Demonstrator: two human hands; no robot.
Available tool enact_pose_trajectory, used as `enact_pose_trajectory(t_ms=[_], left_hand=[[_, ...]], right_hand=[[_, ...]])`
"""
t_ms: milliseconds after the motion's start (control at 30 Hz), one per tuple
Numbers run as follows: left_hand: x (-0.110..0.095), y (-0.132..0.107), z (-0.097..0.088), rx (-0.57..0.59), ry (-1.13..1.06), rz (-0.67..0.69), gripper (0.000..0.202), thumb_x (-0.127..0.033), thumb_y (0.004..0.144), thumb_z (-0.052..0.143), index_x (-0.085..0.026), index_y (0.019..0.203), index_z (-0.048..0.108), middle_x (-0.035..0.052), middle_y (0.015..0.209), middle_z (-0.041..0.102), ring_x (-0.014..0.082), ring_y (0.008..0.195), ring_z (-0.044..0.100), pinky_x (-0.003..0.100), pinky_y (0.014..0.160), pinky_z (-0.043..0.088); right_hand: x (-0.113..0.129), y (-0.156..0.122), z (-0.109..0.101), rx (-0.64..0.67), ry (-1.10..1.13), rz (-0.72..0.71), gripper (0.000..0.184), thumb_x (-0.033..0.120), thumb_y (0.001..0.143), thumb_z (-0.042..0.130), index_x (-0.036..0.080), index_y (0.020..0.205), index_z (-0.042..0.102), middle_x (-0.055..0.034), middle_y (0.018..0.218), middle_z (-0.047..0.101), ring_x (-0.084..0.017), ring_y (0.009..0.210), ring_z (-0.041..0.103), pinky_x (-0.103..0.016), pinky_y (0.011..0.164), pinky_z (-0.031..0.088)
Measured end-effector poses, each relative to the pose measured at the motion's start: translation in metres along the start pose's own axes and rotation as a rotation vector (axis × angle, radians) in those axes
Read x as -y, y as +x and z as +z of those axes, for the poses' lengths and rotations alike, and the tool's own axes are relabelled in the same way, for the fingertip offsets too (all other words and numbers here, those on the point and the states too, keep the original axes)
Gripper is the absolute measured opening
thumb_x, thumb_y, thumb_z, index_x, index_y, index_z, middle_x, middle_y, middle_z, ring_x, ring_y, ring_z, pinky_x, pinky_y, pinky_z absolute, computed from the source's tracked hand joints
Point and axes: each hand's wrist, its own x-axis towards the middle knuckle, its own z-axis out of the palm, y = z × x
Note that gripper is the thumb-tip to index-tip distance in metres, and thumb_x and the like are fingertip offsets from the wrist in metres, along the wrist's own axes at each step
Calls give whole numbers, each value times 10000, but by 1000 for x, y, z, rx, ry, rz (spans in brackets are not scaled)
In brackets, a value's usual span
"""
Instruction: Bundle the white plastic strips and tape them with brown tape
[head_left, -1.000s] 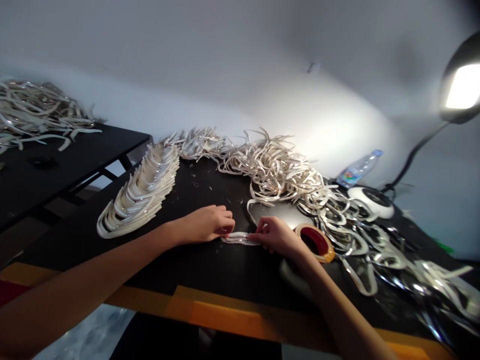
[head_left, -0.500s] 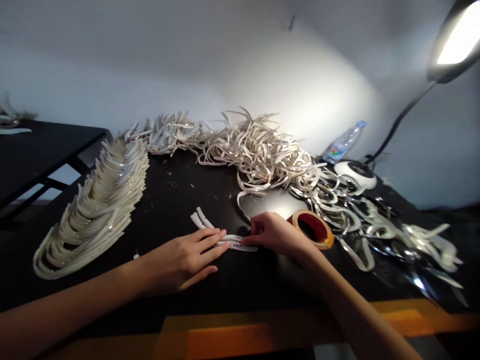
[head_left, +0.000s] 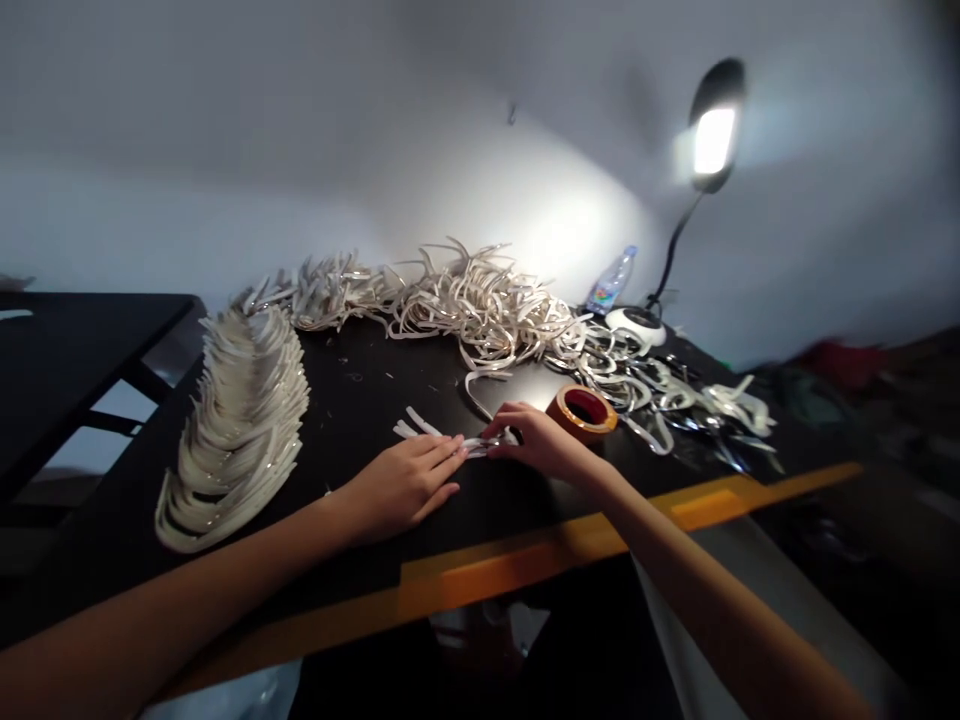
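A few short white strips (head_left: 415,420) lie on the black table between my hands. My left hand (head_left: 409,480) rests flat across them, its fingers stretched out and pressing their middle part. At the right end of these strips, my right hand (head_left: 531,440) has thumb and fingers pinched on a white strip. The fingers partly hide that end. A roll of brown tape (head_left: 609,425) stands just right of my right hand. One thin curved strip (head_left: 474,395) reaches from the tangled pile toward my right fingers.
A long stack of curved white strips (head_left: 251,400) lies at left. Tangled strips (head_left: 487,300) pile along the back, and shiny loops (head_left: 660,385) spread rightward. A plastic bottle (head_left: 611,282) and a lit lamp (head_left: 715,140) stand at back right. Orange tape (head_left: 525,565) lines the front edge.
The camera view has shifted, showing more of the table's front edge and the lamp. My left hand stays flat on the strips; my right fingers have spread a little at their right end.
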Motion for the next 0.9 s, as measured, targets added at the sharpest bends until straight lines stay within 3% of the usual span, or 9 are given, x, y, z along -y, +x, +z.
enact_pose_trajectory(t_ms=[167,333,500,733,900], left_hand=[[5,-3,2,-57,47,30,422,-265,1044,513,-189,1444,624,156,1510,581,341,1389,531,548,1267,250],[5,1,-2,-33,114,-9,398,-197,1039,497,-231,1412,632,100,1342,656,264,1178,604,429,1058,496],[2,6,-2,-50,188,-40,354,-203,1036,545,-252,1368,657,63,1222,679,224,1047,596,351,941,523],[1,7,3,-107,109,-24,303,-219,1045,559,-260,1313,695,41,1243,702,218,1068,588,337,959,514],[-5,8,3,-99,121,-56,287,-180,1025,577,-247,1264,720,35,1264,709,215,1083,592,335,974,522]], right_hand=[[1,9,-7,50,47,-2,157,202,859,798,184,1014,817,-42,960,648,-190,897,618,-300,840,456],[4,18,-10,110,67,49,198,199,799,830,182,995,812,-36,972,630,-172,856,610,-276,789,468],[1,23,-10,132,35,97,232,166,771,832,180,997,781,-31,975,687,-176,862,625,-273,792,468],[-1,26,-10,131,-25,115,176,189,756,843,183,924,793,-22,873,734,-215,936,610,-285,831,429],[9,25,-11,130,-84,71,170,128,753,842,163,916,809,-7,817,719,-156,753,613,-245,701,420]])
